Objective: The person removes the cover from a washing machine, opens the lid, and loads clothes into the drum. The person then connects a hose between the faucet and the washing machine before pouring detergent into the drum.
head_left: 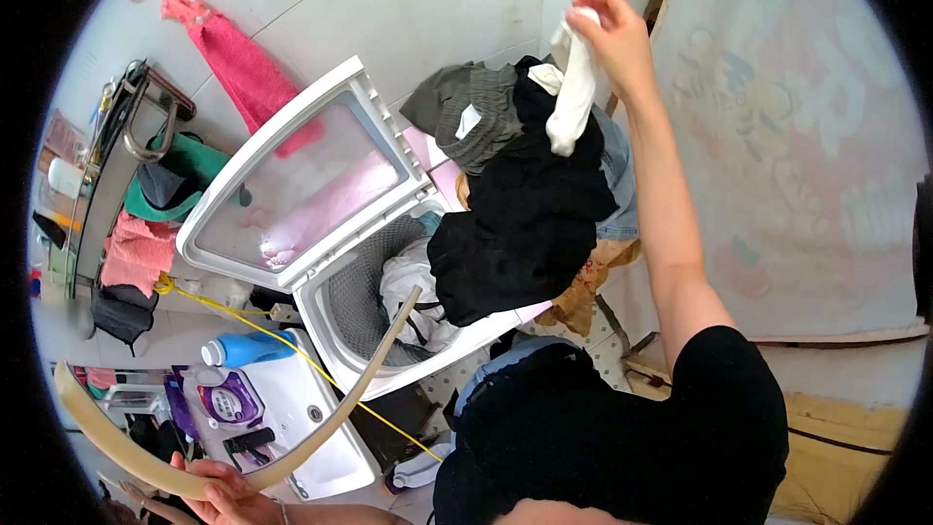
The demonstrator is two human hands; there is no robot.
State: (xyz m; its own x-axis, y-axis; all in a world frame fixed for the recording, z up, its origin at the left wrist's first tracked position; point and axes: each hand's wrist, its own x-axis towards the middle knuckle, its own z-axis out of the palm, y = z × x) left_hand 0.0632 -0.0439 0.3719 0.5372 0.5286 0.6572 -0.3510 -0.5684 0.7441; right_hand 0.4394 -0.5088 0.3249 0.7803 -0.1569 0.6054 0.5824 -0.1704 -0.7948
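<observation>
Pinched in my right hand (pixel 614 34) is a white sock (pixel 575 92), hanging over a heap of clothes. Black clothing (pixel 530 219) is at the front of that heap, with a grey ribbed garment (pixel 476 117) behind and blue denim (pixel 617 170) at its right side. My left hand (pixel 228 494) is closed around a long, curved beige strip (pixel 321 437), whose exact kind I cannot make out. The strip's upper end reaches across the front of an open top-loading washing machine (pixel 335 360). White cloth (pixel 413 282) lies inside the machine's drum (pixel 360 282).
The raised washer lid (pixel 301 175) leans toward the tiled wall. Left of the machine, a white sink (pixel 330 462) carries a blue bottle (pixel 248 348) and a purple pack (pixel 228 399). A yellow cord (pixel 311 360) crosses there. A pink towel (pixel 243 68) hangs above; a pale curtain (pixel 787 136) covers the right.
</observation>
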